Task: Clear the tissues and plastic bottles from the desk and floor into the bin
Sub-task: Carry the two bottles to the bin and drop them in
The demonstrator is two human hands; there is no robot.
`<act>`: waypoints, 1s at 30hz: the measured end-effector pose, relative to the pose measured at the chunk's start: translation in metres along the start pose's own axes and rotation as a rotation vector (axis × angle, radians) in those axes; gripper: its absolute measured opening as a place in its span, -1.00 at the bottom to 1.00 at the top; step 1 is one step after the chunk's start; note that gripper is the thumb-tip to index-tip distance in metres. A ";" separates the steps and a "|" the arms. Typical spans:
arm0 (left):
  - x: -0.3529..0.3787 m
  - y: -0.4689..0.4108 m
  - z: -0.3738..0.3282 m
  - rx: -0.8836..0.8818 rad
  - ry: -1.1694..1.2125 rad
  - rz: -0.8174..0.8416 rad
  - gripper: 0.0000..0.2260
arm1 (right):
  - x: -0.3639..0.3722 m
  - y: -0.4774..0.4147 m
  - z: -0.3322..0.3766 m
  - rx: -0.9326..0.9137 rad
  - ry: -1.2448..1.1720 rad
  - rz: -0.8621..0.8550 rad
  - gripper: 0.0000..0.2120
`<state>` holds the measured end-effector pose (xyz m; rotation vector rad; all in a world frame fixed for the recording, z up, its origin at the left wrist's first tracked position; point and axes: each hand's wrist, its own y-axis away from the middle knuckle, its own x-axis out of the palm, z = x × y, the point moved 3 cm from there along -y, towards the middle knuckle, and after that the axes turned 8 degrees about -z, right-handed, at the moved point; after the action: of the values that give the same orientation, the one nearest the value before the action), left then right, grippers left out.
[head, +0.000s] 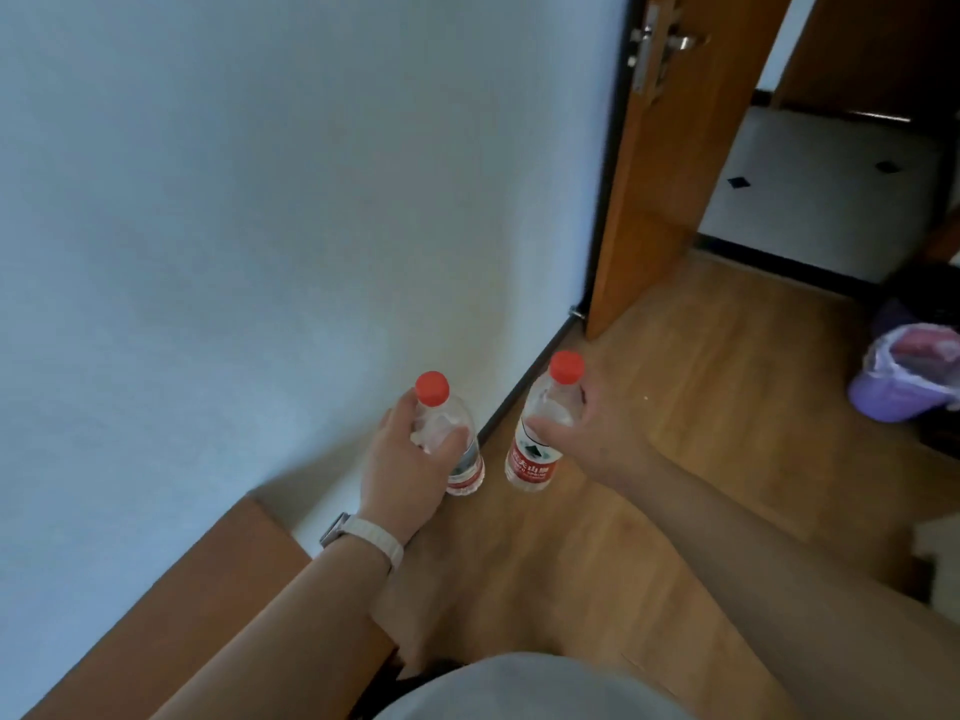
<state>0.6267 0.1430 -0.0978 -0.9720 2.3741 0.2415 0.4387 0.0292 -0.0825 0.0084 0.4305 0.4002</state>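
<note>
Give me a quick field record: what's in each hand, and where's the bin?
left hand: grips clear plastic bottle with red cap, cap up
right hand: grips second clear plastic bottle with red cap and red label, cap up
bottles: side by side, not touching
bin: purple plastic bin with translucent liner, on the wooden floor, at the far right edge
bin contents: something pinkish, unclear

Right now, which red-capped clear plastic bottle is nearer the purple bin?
The red-capped clear bottle in the right hand, toward the purple bin; the other bottle, in the left hand, is by the white wall.
</note>
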 end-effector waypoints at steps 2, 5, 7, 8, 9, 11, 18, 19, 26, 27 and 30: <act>0.024 -0.010 -0.021 0.059 0.001 0.053 -0.51 | -0.030 -0.002 -0.006 0.021 -0.007 -0.070 -0.72; 0.060 -0.026 -0.047 0.129 0.014 0.121 -0.45 | -0.069 -0.005 -0.019 0.049 -0.050 -0.168 -0.81; 0.087 -0.035 -0.062 0.154 0.021 0.180 -0.46 | -0.092 -0.005 -0.027 0.064 -0.081 -0.212 -0.71; 0.100 -0.039 -0.070 0.164 0.025 0.218 -0.48 | -0.103 -0.006 -0.034 0.081 -0.084 -0.235 -0.70; 0.114 -0.043 -0.078 0.182 0.036 0.256 -0.50 | -0.113 -0.007 -0.040 0.102 -0.081 -0.269 -0.70; 0.142 -0.054 -0.093 0.225 0.046 0.333 -0.56 | -0.134 -0.015 -0.058 0.175 -0.069 -0.343 -0.72; 0.234 -0.120 -0.156 0.368 0.147 0.499 -0.73 | -0.197 -0.078 -0.093 0.342 0.014 -0.591 -0.59; 0.244 -0.133 -0.165 0.368 0.168 0.521 -0.69 | -0.202 -0.091 -0.095 0.357 0.013 -0.607 -0.58; 0.305 -0.226 -0.215 0.422 0.259 0.646 -0.68 | -0.238 -0.184 -0.089 0.391 0.116 -0.717 -0.51; 0.314 -0.236 -0.220 0.428 0.272 0.661 -0.75 | -0.243 -0.195 -0.088 0.389 0.112 -0.741 -0.53; 0.342 -0.260 -0.231 0.410 0.262 0.696 -0.78 | -0.253 -0.217 -0.088 0.400 0.102 -0.780 -0.52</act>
<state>0.5079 -0.3301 -0.0863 0.0351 2.7703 -0.1300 0.2739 -0.2734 -0.0800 0.2034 0.5718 -0.4586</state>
